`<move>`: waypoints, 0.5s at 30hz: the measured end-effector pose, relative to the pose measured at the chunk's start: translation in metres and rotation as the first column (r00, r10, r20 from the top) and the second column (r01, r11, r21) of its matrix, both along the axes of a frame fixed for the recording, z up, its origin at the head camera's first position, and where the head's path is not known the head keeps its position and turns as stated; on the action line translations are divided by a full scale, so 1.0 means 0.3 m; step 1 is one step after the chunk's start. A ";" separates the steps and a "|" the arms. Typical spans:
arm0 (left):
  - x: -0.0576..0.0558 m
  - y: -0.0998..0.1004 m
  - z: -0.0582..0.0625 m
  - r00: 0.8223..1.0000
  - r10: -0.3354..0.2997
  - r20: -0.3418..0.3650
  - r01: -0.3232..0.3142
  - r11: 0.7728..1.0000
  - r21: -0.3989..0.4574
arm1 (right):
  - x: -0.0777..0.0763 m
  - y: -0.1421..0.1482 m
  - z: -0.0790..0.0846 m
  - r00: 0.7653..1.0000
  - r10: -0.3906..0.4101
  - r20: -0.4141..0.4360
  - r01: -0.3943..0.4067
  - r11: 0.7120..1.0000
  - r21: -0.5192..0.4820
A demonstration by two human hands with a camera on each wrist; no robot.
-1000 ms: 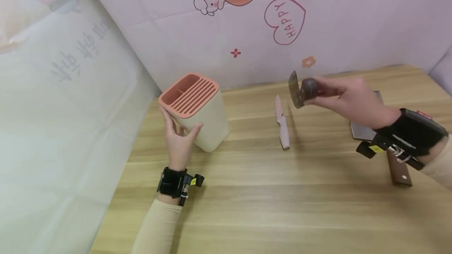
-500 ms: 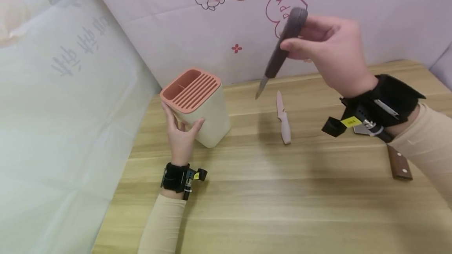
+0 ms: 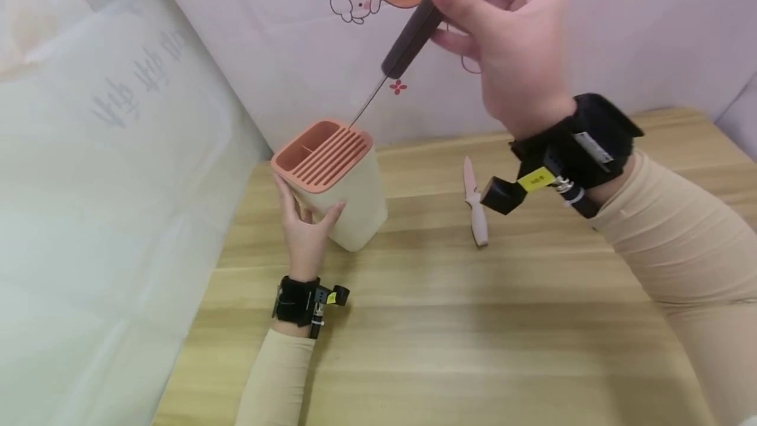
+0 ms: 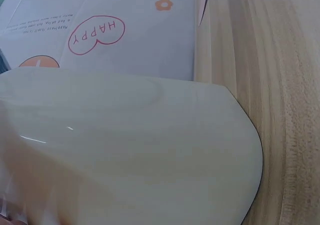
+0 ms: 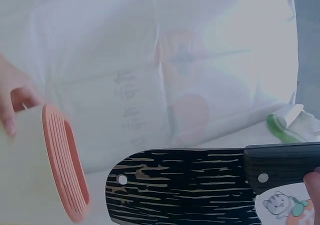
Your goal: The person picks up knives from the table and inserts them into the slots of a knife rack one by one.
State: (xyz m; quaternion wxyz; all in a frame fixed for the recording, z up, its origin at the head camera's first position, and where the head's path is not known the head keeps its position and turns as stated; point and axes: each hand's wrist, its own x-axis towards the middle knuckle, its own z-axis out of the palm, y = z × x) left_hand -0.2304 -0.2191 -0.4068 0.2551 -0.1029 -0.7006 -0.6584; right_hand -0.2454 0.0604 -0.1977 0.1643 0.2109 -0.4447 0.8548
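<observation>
Sheeting (image 3: 106, 229) with faint lettering lines the left of the head view. At centre left, my left hand (image 3: 305, 235) grips the near corner of a cream holder (image 3: 362, 209), thumb on one face and fingers round the next; I judge this a brace against shifting. The holder stands on the wooden table (image 3: 437, 354), its coral slotted top (image 3: 331, 160) uppermost, which keeps the slots accessible. A dark-handled knife (image 3: 414, 35) slopes from the upper centre down toward the holder's far side. It shows edge-on there, held so, in my judgement, to suit the narrow slots. The right wrist view shows its broad, streaked blade (image 5: 185, 185) apart from the holder. Right of centre, a pink knife (image 3: 476, 209) lies on the table, tip toward the printed backdrop (image 3: 621, 51), out of contact with both hands. At upper right, my right hand (image 3: 520, 51) grips the dark-handled knife by its handle, raised, apparently for blade clearance.
</observation>
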 end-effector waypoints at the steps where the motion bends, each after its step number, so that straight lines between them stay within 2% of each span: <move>1: 0.002 0.009 -0.003 1.000 -0.006 0.014 0.006 1.000 0.001 | -0.001 -0.008 -0.006 1.000 -0.001 0.012 0.001 1.000 0.009; 4: -0.007 0.046 -0.016 0.998 -0.038 0.044 0.039 0.999 -0.004 | -0.004 -0.021 -0.019 0.998 -0.017 0.055 0.014 0.999 0.049; 8: -0.035 0.079 -0.042 0.998 -0.053 0.044 0.054 0.998 -0.023 | -0.007 -0.032 -0.020 0.998 -0.017 0.054 0.009 0.992 0.129; 11: -0.042 0.067 -0.056 0.999 -0.033 0.030 0.034 0.999 -0.027 | -0.014 -0.059 -0.021 0.999 -0.007 0.039 -0.001 0.981 0.194; 15: -0.031 0.019 -0.058 1.000 -0.014 0.018 0.014 0.999 -0.037 | -0.032 -0.114 -0.016 1.000 0.001 0.028 -0.008 0.969 0.248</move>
